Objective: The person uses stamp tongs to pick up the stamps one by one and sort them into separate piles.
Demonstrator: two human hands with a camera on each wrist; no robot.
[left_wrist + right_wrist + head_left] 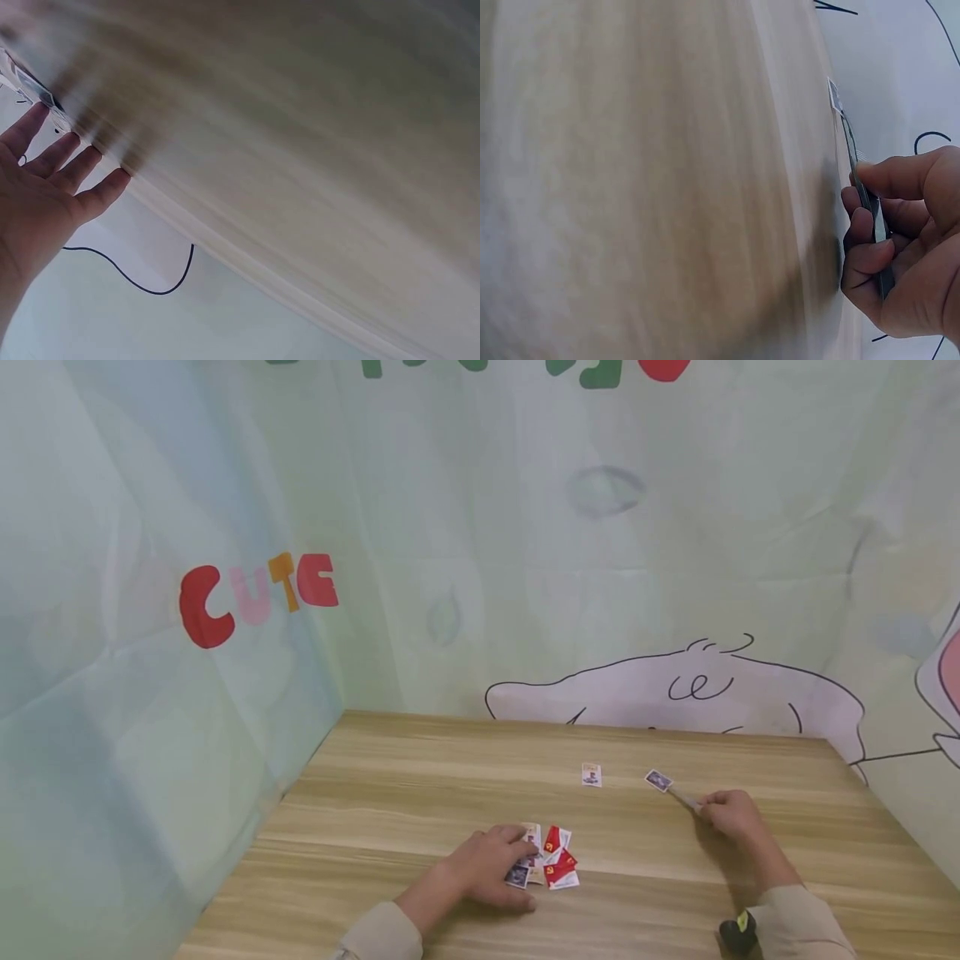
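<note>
Right of the card pile, the right hand pinches tweezers; loosening may drop the card. The spread, empty left hand may brush the pile apart.

High head view; close wrist views; table shared.

Room to pass runs over the table left of centre; the left hand and cards block lower centre.
</note>
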